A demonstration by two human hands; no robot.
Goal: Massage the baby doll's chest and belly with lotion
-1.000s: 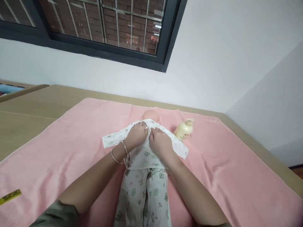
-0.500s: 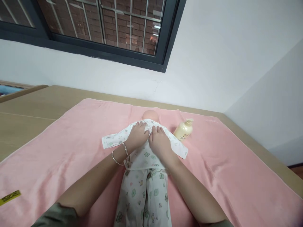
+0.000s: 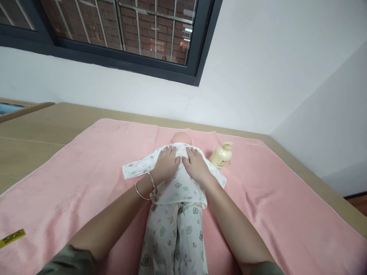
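A baby doll [image 3: 181, 138] lies stretched out on a pink blanket [image 3: 94, 168], its bare head at the far end. It wears a white printed top [image 3: 180, 191] and matching trousers [image 3: 163, 233]. My left hand [image 3: 166, 162] rests flat on the left upper part of the top, fingers pointing toward the head; silver bangles [image 3: 146, 187] circle that wrist. On the right upper part lies my right hand [image 3: 196, 164], palm down with its fingers extended. The thumbs almost meet at the middle. Both palms are hidden against the cloth.
A cream pump bottle [image 3: 222, 156] leans or lies by the doll's right-hand sleeve. The blanket covers a wooden surface [image 3: 34, 152] that meets a white wall below a dark-framed window [image 3: 197, 57]. A yellow label strip [image 3: 13, 237] is at the lower left.
My right hand has shifted slightly right and up the top, its fingers now spread straighter toward the shoulder. My left hand stays nearly in place. The view has moved slightly.
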